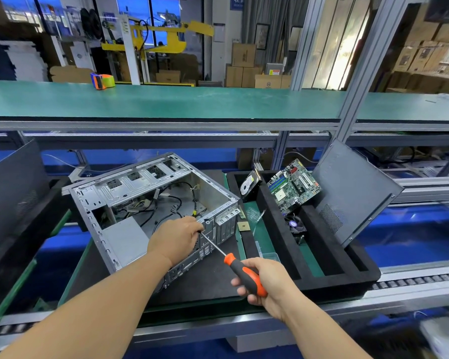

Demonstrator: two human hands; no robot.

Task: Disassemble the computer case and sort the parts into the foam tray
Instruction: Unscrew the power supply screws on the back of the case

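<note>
- My left hand (178,237) pinches the screwdriver (240,268) shaft at the case (130,200) rear.
- My right hand (263,281) grips the handle; I should keep it square, pressing firmly.

The right hand (266,281) holds a screwdriver (244,272). Its tip meets the case (130,203), where the left hand (176,239) grips. The tray (347,278) sits right of the case.

Computer case (130,200): bare silver-grey metal; black cables inside
Screwdriver (244,273): orange and black handle; silver shaft
Foam tray (322,250): black; green showed in its slots
Motherboard (293,186): green; blue and green slots
Side panel (353,193): dark grey; patch of fine mesh holes
Tabletop (166,102): teal green; black edge
Tape dispenser (103,81): orange and blue; yellow-green roll
</note>
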